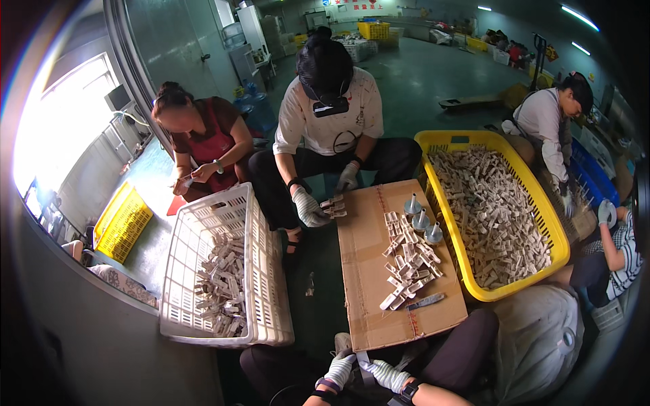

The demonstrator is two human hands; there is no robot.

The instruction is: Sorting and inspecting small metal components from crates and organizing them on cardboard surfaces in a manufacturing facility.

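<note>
At the lower edge, my left hand (pixel 340 369) and my right hand (pixel 388 374), both in striped white gloves, come together over my lap. A narrow pale strip (pixel 365 362) runs between them, just below the near edge of the cardboard (pixel 362 271). The fingers of both hands are closed at this strip; its material is too small to tell. On the cardboard lies a heap of beige, clip-like plastic parts (pixel 409 260). A flat grey blade-like tool (pixel 426 301) rests near them, and three grey cone-topped bottles (pixel 420 220) stand at the far right corner.
A white crate (pixel 254 271) and a yellow crate (pixel 497 291) flank the cardboard, both holding similar parts. Across sits a co-worker (pixel 332 108) holding parts. Other people sit at left and right. A white sack (pixel 535 318) with a tape roll (pixel 566 340) lies at my right.
</note>
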